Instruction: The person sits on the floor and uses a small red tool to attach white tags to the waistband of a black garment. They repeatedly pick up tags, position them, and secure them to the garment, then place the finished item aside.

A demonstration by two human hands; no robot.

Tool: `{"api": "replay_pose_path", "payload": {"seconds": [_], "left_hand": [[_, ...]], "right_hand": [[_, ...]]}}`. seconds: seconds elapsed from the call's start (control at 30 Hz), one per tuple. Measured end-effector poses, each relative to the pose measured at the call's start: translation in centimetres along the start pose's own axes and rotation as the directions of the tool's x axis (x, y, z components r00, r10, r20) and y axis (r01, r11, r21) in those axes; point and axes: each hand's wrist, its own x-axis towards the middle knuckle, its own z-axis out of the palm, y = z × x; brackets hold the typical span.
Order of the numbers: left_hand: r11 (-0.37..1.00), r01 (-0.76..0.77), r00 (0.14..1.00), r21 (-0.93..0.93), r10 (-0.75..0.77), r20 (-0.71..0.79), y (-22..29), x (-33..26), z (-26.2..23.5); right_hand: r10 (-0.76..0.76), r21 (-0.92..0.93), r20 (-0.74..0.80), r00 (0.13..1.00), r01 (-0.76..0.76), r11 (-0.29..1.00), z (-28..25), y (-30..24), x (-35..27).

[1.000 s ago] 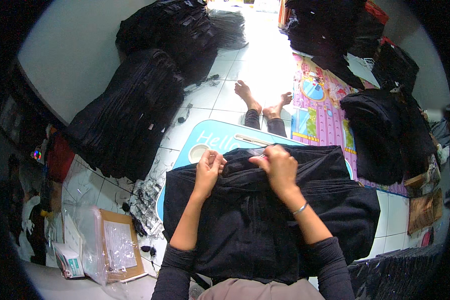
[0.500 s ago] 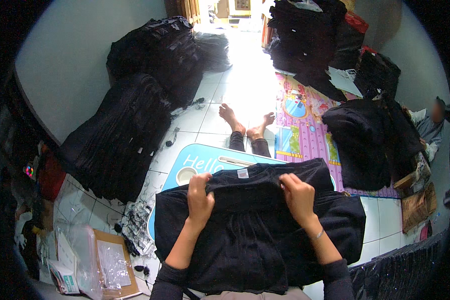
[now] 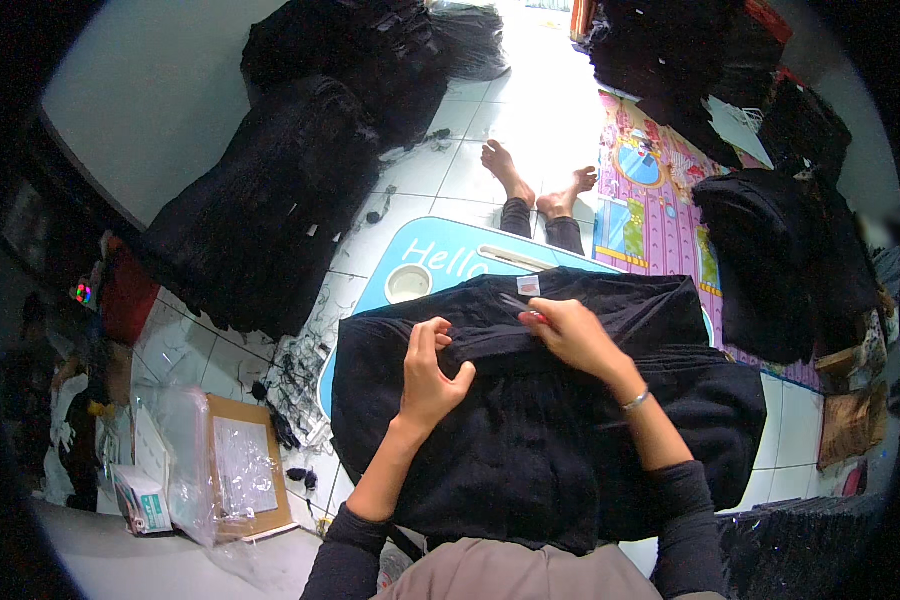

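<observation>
A black garment [image 3: 530,440] lies spread over a low light-blue table [image 3: 390,292], its neckline at the far side with a small white label [image 3: 528,287]. In my right hand [image 3: 576,338] is a small pair of thread snips [image 3: 513,302], pointed metal blades showing to the left and a bit of red at the fingers. The blades hover by the neckline just below the label. My left hand [image 3: 433,378] is over the left part of the garment, thumb apart from the half-curled fingers, with nothing visible in it.
Big heaps of black clothing [image 3: 260,210] stand at the left, with another dark pile [image 3: 760,265] at the right on a colourful play mat [image 3: 660,200]. Thread scraps [image 3: 300,380] litter the tiles. Plastic bags and cardboard [image 3: 270,470] lie at lower left. My bare feet [image 3: 508,172] stick out beyond the table.
My right hand has moved left toward the label and the snips now show in it. My left hand has come off the neckline and opened. The whole view has tilted downward.
</observation>
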Motion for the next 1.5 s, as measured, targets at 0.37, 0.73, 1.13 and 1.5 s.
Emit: {"api": "replay_pose_path", "payload": {"seconds": [0.37,0.73,1.13,1.5], "left_hand": [[0.961,-0.177,0.982,0.211,0.157,0.105,0.1,0.8,-0.1],[0.963,0.199,0.964,-0.183,-0.158,0.215,-2.5,2.9,-1.2],[0.755,0.494,0.859,-0.431,-0.349,0.374,-5.2,6.0,-4.3],[0.574,0.295,0.942,0.764,-0.041,-0.333,-8.8,12.4,-7.5]], "right_hand": [[0.103,0.130,-0.125,0.987,-0.086,0.988,2.7,-0.9,-0.5],[0.025,-0.048,-0.108,0.994,-0.030,0.998,2.8,-2.5,-0.9],[-0.022,-0.064,-0.070,0.997,0.017,0.998,4.3,-2.7,0.0],[0.109,0.067,-0.137,0.985,-0.100,0.993,4.5,-2.5,0.0]]}}
